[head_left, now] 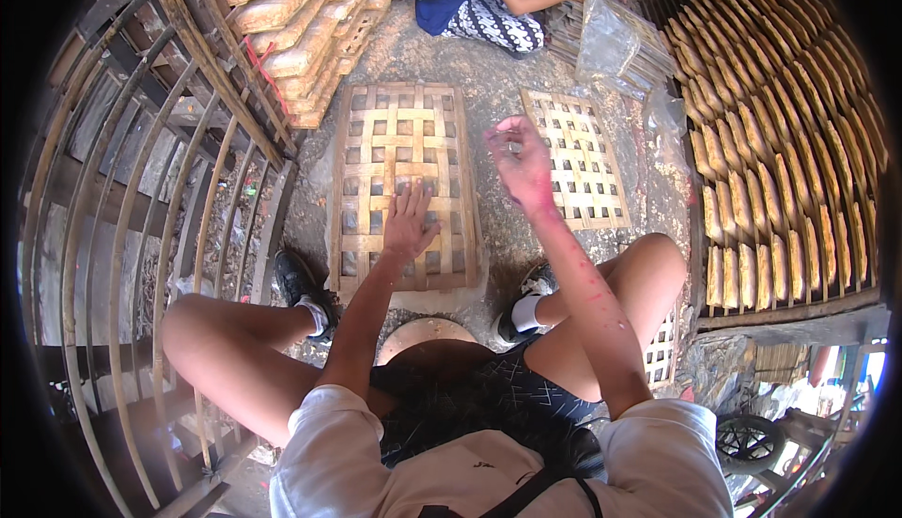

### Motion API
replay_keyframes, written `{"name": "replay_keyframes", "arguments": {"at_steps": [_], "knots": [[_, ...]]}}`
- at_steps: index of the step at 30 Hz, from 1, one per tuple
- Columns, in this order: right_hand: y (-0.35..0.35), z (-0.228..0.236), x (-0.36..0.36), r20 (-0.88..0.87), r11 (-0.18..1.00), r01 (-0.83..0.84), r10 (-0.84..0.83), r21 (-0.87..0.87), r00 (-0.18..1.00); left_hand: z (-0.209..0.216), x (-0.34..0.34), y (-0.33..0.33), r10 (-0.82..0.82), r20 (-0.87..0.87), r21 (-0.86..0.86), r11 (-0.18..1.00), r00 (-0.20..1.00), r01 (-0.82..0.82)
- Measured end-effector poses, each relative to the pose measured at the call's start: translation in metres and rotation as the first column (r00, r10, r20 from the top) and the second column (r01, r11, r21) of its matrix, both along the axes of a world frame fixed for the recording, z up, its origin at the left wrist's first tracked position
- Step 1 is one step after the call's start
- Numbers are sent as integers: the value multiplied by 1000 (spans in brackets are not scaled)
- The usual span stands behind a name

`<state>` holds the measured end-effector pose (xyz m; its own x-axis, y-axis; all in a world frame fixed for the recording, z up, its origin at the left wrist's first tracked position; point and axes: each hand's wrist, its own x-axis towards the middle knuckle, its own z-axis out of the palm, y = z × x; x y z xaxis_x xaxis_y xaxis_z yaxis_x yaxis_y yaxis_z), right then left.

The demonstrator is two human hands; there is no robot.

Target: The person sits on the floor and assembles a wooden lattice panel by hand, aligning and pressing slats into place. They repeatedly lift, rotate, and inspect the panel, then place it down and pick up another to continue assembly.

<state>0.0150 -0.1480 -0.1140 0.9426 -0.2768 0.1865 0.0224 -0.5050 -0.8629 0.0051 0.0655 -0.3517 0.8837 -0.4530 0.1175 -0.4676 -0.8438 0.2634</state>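
Note:
A woven bamboo lattice panel (404,154) with a wooden frame lies on the ground between my feet, and clear plastic sheeting seems to lie about it. My left hand (411,220) rests on its near half, fingers stretched out and spread. Raised to the right of that panel is my right hand (522,159), its fingers curled in toward the thumb; whether something small is pinched there I cannot make out. Red stains mark that wrist and forearm. Beyond the right hand, a second, paler lattice panel (609,172) lies flat on the ground.
Stacked panels with pale crusted slabs (282,13) rise at the far left. A tall rack of tan slabs (752,199) stands at right. Bamboo railings (80,227) run along my left. Ahead, a person in blue (479,1) reaches toward stacked panels under a plastic sheet (606,39).

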Motion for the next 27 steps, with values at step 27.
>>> {"name": "replay_keyframes", "arguments": {"at_steps": [27], "knots": [[-17,85,-67,138,956,-177,147,233,979,7,-22,6,-34,49,-31,999,998,36]]}}
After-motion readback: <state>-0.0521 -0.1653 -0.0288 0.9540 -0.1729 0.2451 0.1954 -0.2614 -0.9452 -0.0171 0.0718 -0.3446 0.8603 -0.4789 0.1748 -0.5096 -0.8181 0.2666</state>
